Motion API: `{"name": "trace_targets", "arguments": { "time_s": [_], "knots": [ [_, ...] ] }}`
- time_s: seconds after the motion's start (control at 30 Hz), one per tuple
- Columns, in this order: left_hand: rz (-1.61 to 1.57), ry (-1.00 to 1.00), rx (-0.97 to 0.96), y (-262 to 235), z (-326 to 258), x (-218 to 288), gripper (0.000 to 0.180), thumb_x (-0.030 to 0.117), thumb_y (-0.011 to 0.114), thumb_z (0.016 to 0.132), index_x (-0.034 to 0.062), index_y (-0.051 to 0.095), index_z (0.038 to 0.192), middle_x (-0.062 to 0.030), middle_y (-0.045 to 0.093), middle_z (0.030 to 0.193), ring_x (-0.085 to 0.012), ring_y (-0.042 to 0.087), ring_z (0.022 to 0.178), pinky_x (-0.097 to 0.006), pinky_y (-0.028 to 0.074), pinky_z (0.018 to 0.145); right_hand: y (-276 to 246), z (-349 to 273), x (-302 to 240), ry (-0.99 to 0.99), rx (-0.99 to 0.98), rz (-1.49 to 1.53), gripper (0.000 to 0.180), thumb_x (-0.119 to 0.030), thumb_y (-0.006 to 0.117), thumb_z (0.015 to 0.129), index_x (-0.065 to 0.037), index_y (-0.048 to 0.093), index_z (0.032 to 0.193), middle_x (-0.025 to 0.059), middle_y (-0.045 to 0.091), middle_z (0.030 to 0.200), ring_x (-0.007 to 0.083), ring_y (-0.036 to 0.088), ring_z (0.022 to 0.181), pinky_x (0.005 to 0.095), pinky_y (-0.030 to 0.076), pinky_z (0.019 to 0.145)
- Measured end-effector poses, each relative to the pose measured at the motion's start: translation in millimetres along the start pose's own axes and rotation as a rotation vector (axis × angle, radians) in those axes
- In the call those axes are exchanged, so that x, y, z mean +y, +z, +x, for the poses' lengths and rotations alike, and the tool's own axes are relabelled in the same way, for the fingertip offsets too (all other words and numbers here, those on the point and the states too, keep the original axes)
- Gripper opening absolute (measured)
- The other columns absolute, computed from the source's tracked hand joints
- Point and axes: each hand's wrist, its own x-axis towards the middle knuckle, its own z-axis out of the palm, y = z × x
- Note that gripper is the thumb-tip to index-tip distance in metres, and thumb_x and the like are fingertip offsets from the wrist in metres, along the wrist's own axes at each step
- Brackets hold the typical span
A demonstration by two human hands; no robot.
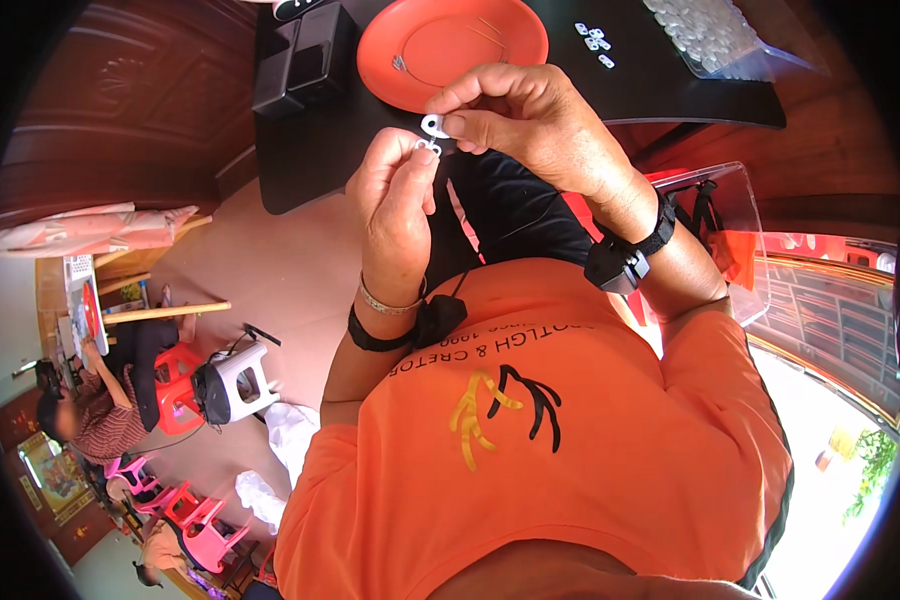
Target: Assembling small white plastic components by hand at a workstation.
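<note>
My left hand is raised in front of my chest, its fingertips pinched on a small white plastic piece. Just above it my right hand pinches another small white ring-shaped piece. The two pieces touch or nearly touch. Both wrists carry black bands. Behind the hands an orange plate lies on a black table, with a few thin pins on it.
Several small white pieces lie on the table right of the plate, beside a clear bag of white pieces. A black box stands left of the plate. A clear plastic bin is at my right. Another person sits among plastic stools at the left.
</note>
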Motion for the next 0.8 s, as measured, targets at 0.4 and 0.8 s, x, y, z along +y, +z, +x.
{"name": "trace_targets", "arguments": {
  "time_s": [0.4, 0.8],
  "knots": [
    [0.063, 0.019, -0.005, 2.0, -0.4, -0.3, 0.014, 0.009, 0.049, 0.088, 0.0034, 0.050, 0.075, 0.0025, 0.041, 0.060, -0.0041, 0.035, 0.051, -0.019, 0.027, 0.046, -0.9, -0.2, 1.8, -0.017, 0.001, -0.035, 0.016, 0.000, 0.061, 0.086, 0.000, 0.066, 0.101, 0.0018, 0.064, 0.086, 0.0062, 0.056, 0.073, 0.0200, 0.048, 0.069],
    [0.052, 0.028, -0.004, 3.3, -3.1, -0.3, 0.013, 0.008, 0.049, 0.087, 0.0031, 0.050, 0.075, 0.0026, 0.040, 0.060, -0.0041, 0.034, 0.051, -0.019, 0.027, 0.047, -0.3, -2.2, 1.3, -0.042, 0.010, -0.059, 0.012, -0.004, 0.062, 0.086, 0.001, 0.066, 0.095, 0.0038, 0.066, 0.083, 0.0097, 0.062, 0.079, 0.0233, 0.051, 0.073]
  ]
}}
